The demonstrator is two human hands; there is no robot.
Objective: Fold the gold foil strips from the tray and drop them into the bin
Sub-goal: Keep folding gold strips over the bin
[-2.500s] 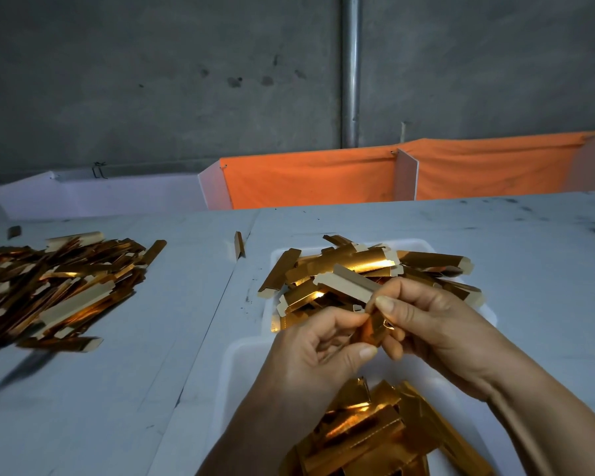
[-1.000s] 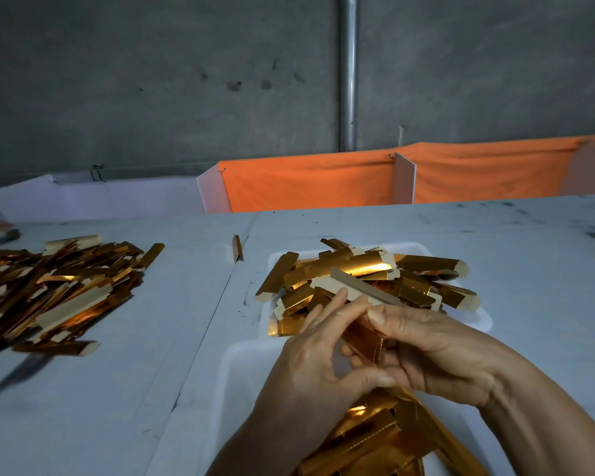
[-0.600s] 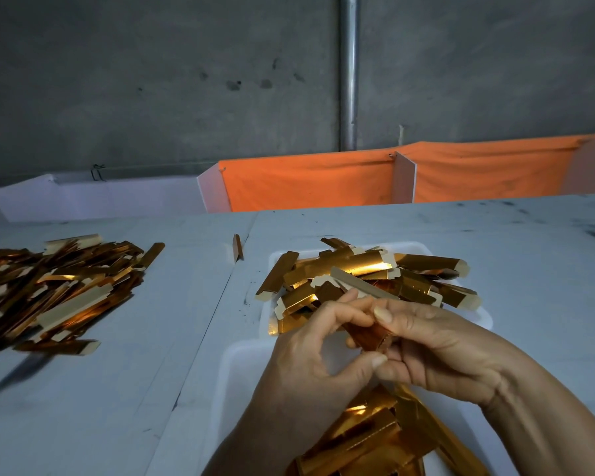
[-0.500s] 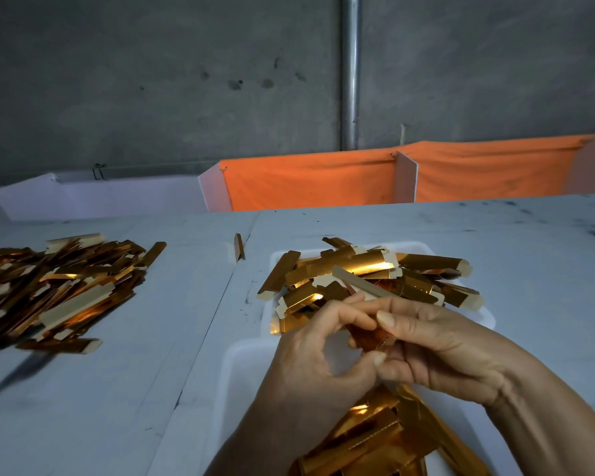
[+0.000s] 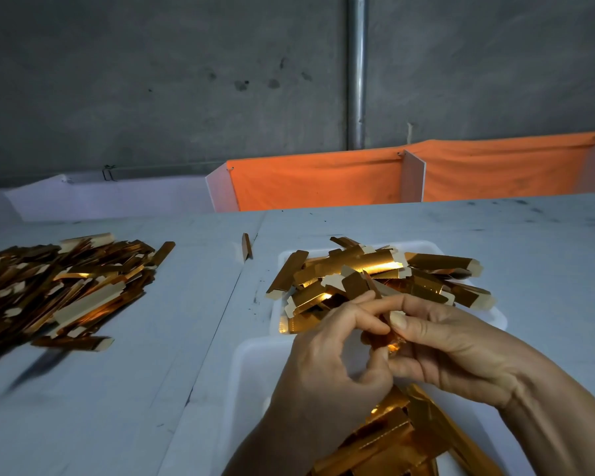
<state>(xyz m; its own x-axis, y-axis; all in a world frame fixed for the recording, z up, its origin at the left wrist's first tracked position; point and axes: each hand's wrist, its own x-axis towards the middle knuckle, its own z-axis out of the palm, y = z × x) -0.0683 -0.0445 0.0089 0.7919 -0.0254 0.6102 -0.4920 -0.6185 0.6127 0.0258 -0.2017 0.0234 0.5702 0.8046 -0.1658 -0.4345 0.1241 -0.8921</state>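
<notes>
My left hand (image 5: 327, 365) and my right hand (image 5: 450, 348) meet over the near white tray (image 5: 251, 369), and both pinch one gold foil strip (image 5: 387, 341) between fingers and thumbs. Most of that strip is hidden by my fingers. Flat gold strips (image 5: 389, 444) lie in the near tray below my wrists. Behind my hands a second white tray (image 5: 495, 316) holds a heap of folded gold strips (image 5: 368, 273).
A large loose pile of gold strips (image 5: 59, 290) covers the grey table at the left. One single strip (image 5: 246, 247) stands near the table seam. An orange cloth barrier (image 5: 323, 180) and white boards line the far edge, with a concrete wall and pipe behind.
My hands have stayed over the near tray, working the same strip. The left fingers went from lying flat over it to curling and pinching it against the right thumb.
</notes>
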